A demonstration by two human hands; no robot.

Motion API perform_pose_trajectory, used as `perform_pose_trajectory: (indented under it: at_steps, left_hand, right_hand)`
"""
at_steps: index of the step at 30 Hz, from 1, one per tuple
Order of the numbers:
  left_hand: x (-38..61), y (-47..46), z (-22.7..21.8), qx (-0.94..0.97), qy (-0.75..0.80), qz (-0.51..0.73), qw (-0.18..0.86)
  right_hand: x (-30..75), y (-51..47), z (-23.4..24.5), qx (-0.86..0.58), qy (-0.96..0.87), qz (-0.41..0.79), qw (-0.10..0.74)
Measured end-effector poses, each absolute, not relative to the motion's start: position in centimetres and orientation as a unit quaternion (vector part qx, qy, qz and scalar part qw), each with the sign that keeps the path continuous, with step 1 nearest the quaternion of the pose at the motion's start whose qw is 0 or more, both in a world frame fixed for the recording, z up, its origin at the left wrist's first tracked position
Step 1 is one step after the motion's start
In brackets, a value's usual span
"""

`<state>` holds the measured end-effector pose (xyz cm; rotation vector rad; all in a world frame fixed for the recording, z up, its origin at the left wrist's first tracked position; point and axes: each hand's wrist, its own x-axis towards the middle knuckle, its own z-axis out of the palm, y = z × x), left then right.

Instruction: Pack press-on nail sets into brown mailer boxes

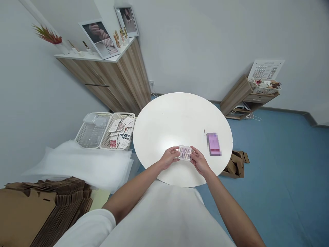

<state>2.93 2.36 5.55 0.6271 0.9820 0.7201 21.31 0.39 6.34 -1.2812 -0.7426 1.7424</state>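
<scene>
Blue floor [272, 185] spreads beneath a wood-grain cabinet [128, 75] and a round white bench [180, 116]. Brown cardboard [24, 209] is stacked at lower left, beyond it two white baskets [106, 137], one with clear plastic packaging [92, 133], the other with printed cards [121, 132]. Above the bench's near part are the left hand [168, 158] and right hand [199, 162]; a purple pixelated object [214, 143] lies to their right. Smallest, a clear case [185, 153] of pinkish-purple pieces [184, 151] is between the hands, each grip pinched onto one side of it; whether it touches the bench I cannot tell
</scene>
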Motion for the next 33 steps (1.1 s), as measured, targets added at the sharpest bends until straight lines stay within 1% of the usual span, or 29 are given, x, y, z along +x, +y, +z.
perform_pose_trajectory:
  at_steps: [2, 8, 16, 21, 30, 33]
  left_hand:
    - [2.8, 2.0, 5.5, 0.329, 0.463, 0.326, 0.756]
    - [2.2, 1.5, 5.7, 0.436, 0.464, 0.280, 0.719]
    - [1.4, 1.4, 6.6, 0.510, 0.457, 0.256, 0.682]
    - [1.3, 1.0, 6.6, 0.551, 0.460, 0.241, 0.654]
    - [1.5, 1.1, 6.8, 0.562, 0.451, 0.243, 0.649]
    - [1.5, 1.2, 7.2, 0.583, 0.453, 0.240, 0.630]
  right_hand:
    - [21.3, 0.2, 6.4, -0.523, -0.306, 0.684, 0.406]
    - [21.1, 0.0, 6.9, -0.535, -0.312, 0.665, 0.418]
    - [21.2, -0.5, 7.7, -0.537, -0.362, 0.675, 0.355]
    - [21.2, -0.7, 7.8, -0.546, -0.386, 0.652, 0.357]
    - [21.2, -0.5, 7.5, -0.552, -0.391, 0.638, 0.369]
    - [21.2, -0.4, 7.5, -0.552, -0.387, 0.637, 0.374]
